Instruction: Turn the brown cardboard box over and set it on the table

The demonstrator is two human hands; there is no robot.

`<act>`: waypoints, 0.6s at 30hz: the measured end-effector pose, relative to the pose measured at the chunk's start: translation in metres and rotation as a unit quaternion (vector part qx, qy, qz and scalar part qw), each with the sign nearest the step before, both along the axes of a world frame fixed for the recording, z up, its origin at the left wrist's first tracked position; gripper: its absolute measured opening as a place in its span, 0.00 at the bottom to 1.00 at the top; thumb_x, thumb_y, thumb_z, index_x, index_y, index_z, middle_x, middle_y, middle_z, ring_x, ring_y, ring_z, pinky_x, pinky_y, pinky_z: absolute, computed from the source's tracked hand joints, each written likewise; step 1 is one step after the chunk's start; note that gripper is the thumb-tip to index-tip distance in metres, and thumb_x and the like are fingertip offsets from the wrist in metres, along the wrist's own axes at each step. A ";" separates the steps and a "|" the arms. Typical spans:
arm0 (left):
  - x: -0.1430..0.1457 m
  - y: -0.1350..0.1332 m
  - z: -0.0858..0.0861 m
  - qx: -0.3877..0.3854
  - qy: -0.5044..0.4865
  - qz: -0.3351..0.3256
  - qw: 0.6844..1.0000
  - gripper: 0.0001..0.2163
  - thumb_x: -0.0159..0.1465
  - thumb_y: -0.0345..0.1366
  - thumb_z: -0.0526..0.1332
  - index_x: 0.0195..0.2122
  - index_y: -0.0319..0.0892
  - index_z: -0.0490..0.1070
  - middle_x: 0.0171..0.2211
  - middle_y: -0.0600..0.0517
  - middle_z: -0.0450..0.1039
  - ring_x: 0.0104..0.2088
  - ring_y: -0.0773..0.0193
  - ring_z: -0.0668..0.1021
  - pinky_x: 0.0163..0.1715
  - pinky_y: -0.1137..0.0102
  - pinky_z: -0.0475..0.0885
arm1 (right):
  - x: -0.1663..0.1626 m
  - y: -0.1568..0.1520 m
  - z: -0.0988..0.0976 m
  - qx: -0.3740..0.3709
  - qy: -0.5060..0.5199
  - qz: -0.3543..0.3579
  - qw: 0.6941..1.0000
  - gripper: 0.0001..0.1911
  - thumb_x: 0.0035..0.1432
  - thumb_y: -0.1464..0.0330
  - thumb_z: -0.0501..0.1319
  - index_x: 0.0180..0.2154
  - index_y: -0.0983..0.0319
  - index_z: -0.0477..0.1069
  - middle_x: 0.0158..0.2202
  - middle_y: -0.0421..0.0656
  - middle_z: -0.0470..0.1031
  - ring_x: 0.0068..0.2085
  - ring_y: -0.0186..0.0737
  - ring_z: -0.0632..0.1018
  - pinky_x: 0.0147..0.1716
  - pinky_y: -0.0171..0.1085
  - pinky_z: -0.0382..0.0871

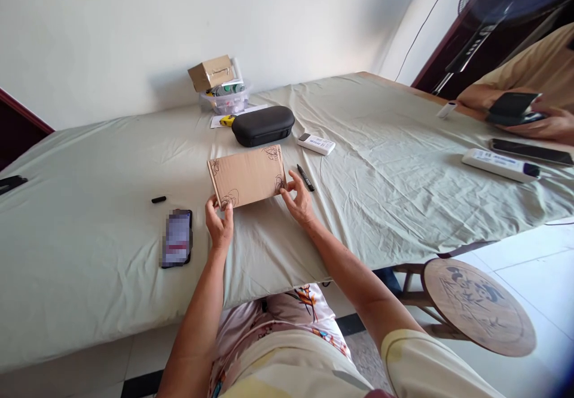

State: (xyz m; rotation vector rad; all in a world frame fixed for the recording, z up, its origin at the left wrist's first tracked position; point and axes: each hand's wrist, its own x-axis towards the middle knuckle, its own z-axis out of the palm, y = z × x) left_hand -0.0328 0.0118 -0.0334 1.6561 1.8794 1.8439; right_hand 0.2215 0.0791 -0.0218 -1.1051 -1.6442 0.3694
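A flat brown cardboard box [247, 177] with black scribbles at its four corners is held between my hands over the cloth-covered table. At its near left corner, my left hand [219, 223] grips it, thumb on the top face. My right hand [296, 198] pinches the near right corner, with the index finger raised along the side. Just right of the box lies a black marker pen [305, 178]. The pen's black cap [158, 199] seems to be the small piece lying left of my left hand.
Behind the box sit a black zip case [263, 126], a white device [316, 144] and a plastic basket [226, 100] bearing a small carton. A phone [177, 238] lies front left. At right another person's hands [538, 124] hold a dark object. A round stool [479, 306] stands below the edge.
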 end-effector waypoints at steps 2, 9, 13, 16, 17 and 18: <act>0.001 -0.005 0.004 0.037 0.001 -0.009 0.999 0.24 0.72 0.53 0.54 0.60 0.40 0.66 0.55 0.38 0.76 0.51 0.55 0.81 0.52 0.62 0.76 | 0.002 -0.007 0.008 0.042 0.028 -0.012 0.999 0.30 0.69 0.52 0.57 0.66 0.59 0.65 0.37 0.44 0.78 0.41 0.46 0.80 0.54 0.52 0.75; 0.004 -0.004 0.003 0.011 -0.010 0.055 0.998 0.19 0.71 0.52 0.56 0.50 0.42 0.70 0.43 0.44 0.76 0.42 0.58 0.79 0.41 0.65 0.76 | -0.002 -0.016 0.017 0.055 0.041 -0.005 0.998 0.17 0.71 0.55 0.55 0.51 0.57 0.73 0.36 0.44 0.75 0.40 0.46 0.77 0.47 0.49 0.76; 0.007 0.001 0.000 -0.028 -0.020 0.049 0.998 0.19 0.71 0.51 0.55 0.50 0.41 0.70 0.45 0.42 0.77 0.43 0.57 0.80 0.41 0.65 0.76 | -0.006 -0.009 0.010 0.042 0.039 -0.005 0.998 0.16 0.70 0.52 0.57 0.46 0.57 0.71 0.38 0.45 0.75 0.40 0.44 0.76 0.45 0.47 0.75; 0.009 0.002 0.001 -0.029 -0.004 0.054 0.998 0.22 0.72 0.52 0.54 0.56 0.41 0.69 0.48 0.41 0.76 0.45 0.56 0.80 0.42 0.65 0.76 | -0.008 -0.007 0.006 0.040 0.036 -0.018 0.998 0.17 0.69 0.51 0.59 0.46 0.57 0.69 0.42 0.47 0.75 0.43 0.45 0.77 0.45 0.47 0.75; 0.009 0.002 0.002 -0.025 0.003 0.052 0.998 0.24 0.72 0.53 0.55 0.60 0.40 0.67 0.50 0.40 0.76 0.46 0.56 0.80 0.43 0.65 0.76 | -0.008 -0.007 0.005 0.039 0.032 -0.022 0.998 0.17 0.68 0.50 0.59 0.46 0.56 0.68 0.44 0.47 0.75 0.44 0.46 0.77 0.45 0.47 0.75; 0.009 0.001 0.003 -0.022 0.010 0.048 0.999 0.27 0.72 0.53 0.55 0.65 0.39 0.64 0.52 0.39 0.76 0.47 0.56 0.80 0.44 0.64 0.76 | -0.009 -0.007 0.005 0.036 0.029 -0.024 0.999 0.18 0.68 0.50 0.60 0.47 0.56 0.67 0.45 0.48 0.75 0.46 0.47 0.77 0.46 0.48 0.75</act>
